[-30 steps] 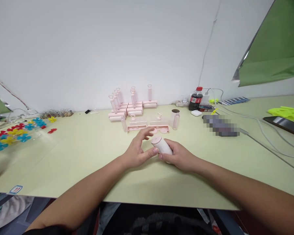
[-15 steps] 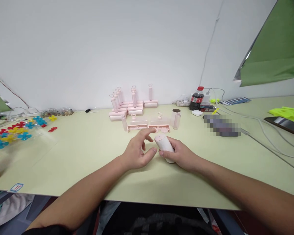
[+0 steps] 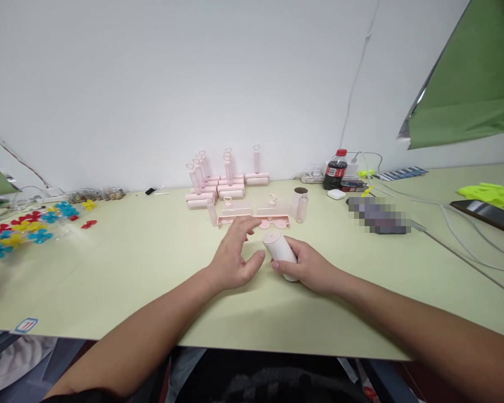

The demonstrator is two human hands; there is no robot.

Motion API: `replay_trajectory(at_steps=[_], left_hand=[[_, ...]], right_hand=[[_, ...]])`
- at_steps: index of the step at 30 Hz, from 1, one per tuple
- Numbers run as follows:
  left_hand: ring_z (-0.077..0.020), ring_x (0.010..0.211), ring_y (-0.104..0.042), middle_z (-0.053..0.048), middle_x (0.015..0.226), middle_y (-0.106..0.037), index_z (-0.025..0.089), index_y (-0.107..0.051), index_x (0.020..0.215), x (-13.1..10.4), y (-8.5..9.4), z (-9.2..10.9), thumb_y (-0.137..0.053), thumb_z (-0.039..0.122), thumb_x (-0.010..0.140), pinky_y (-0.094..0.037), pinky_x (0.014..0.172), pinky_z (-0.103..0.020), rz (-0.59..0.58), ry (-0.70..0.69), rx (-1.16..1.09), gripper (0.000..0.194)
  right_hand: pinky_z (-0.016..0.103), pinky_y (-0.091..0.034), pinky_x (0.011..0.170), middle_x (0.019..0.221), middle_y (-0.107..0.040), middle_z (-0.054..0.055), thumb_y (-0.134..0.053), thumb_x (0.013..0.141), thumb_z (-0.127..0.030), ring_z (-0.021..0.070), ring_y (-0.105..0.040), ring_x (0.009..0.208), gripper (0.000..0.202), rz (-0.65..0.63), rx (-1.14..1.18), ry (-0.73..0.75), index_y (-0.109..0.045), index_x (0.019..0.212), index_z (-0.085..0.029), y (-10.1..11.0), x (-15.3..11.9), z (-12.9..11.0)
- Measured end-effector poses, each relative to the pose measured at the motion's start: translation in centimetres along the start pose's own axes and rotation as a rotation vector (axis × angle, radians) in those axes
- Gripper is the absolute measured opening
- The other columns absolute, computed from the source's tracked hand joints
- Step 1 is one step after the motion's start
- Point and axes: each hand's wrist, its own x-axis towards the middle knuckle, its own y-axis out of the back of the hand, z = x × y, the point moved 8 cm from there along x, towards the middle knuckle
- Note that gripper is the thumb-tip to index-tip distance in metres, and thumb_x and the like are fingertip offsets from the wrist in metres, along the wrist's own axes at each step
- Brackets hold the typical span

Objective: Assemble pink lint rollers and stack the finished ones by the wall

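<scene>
A white lint roller refill (image 3: 283,254) with a pink end cap leans toward the upper left in my right hand (image 3: 311,265), whose fingers wrap its lower part. Beside it, apart from the roll, my left hand (image 3: 235,256) is open, fingers spread and slightly curled, holding nothing. Just beyond the hands lie round pink caps (image 3: 279,224) and pink trough-like casings (image 3: 229,220). Behind those stand clear pinkish covers (image 3: 237,209) with small heart-shaped loops. A clear handle (image 3: 302,209) stands upright in front of another roll (image 3: 297,197).
Several pink lint rollers (image 3: 231,191) with upright handles stand by the wall. To the right are a cola bottle (image 3: 335,169), a white case (image 3: 336,194), a blurred-out object (image 3: 378,215), cables and a dark phone (image 3: 487,216). Colourful plastic flowers (image 3: 41,235) lie at left.
My left hand has drawn slightly back from the roll's capped end. The right hand keeps its hold with little movement. A brown object at the far left edge has mostly left view.
</scene>
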Motion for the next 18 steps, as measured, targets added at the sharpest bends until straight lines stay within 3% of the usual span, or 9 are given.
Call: replay_trajectory(at_steps=[2, 5, 9, 13, 15, 18], left_hand=[[-0.0235, 0.108, -0.053, -0.01, 0.126, -0.054, 0.024, -0.037, 0.137, 0.1, -0.5, -1.2, -0.053, 0.025, 0.084, -0.048, 0.089, -0.039, -0.075, 0.1, 0.086, 0.055], [-0.0312, 0.12, -0.047, -0.013, 0.131, -0.052, 0.021, -0.043, 0.136, -0.1, -1.3, -4.0, -0.054, 0.028, 0.083, -0.042, 0.098, -0.048, -0.225, 0.294, 0.347, 0.054], [-0.0382, 0.117, -0.049, -0.018, 0.125, -0.055, 0.02, -0.045, 0.137, -1.2, -1.9, -7.3, -0.052, 0.039, 0.086, -0.043, 0.091, -0.053, -0.428, 0.509, 0.561, 0.055], [-0.0323, 0.103, -0.058, -0.014, 0.107, -0.061, 0.02, -0.063, 0.107, -1.5, -2.4, -7.6, -0.043, 0.032, 0.091, -0.047, 0.083, -0.043, -0.536, 0.495, 0.568, 0.028], [-0.0296, 0.099, -0.06, -0.013, 0.103, -0.061, 0.02, -0.065, 0.096, -1.5, -2.5, -7.5, -0.042, 0.03, 0.092, -0.047, 0.081, -0.04, -0.557, 0.482, 0.547, 0.025], [-0.0274, 0.095, -0.062, -0.012, 0.102, -0.061, 0.018, -0.064, 0.095, -1.3, -2.6, -7.0, -0.044, 0.034, 0.091, -0.047, 0.078, -0.037, -0.554, 0.468, 0.529, 0.026]], right_hand=[[0.027, -0.034, 0.061, 0.078, -0.05, -0.001, -0.067, 0.077, -0.045, 0.0161, -0.043, 0.069, 0.033, -0.012, 0.007, -0.012, -0.054, 0.093, -0.019, -0.1, 0.0, 0.2], [0.027, -0.034, 0.062, 0.077, -0.048, -0.001, -0.066, 0.078, -0.048, 0.0157, -0.043, 0.069, 0.034, -0.02, 0.011, -0.007, -0.052, 0.09, -0.019, 0.0, 0.0, 0.2], [0.027, -0.034, 0.062, 0.076, -0.049, -0.001, -0.063, 0.081, -0.051, 0.0158, -0.044, 0.069, 0.035, -0.028, 0.013, 0.007, -0.049, 0.088, -0.02, 0.0, 0.0, 0.3], [0.027, -0.033, 0.06, 0.075, -0.047, -0.001, -0.061, 0.083, -0.053, 0.015, -0.042, 0.066, 0.036, -0.016, 0.015, 0.026, -0.048, 0.086, -0.02, 0.1, 0.0, 0.1], [0.027, -0.032, 0.059, 0.074, -0.045, -0.002, -0.061, 0.083, -0.053, 0.0145, -0.041, 0.066, 0.036, 0.006, 0.006, 0.034, -0.048, 0.085, -0.02, 0.3, 0.0, 0.1], [0.026, -0.031, 0.058, 0.072, -0.043, -0.003, -0.061, 0.082, -0.054, 0.0138, -0.039, 0.064, 0.037, 0.041, -0.001, 0.026, -0.048, 0.083, -0.02, 0.6, 0.1, 0.1]])
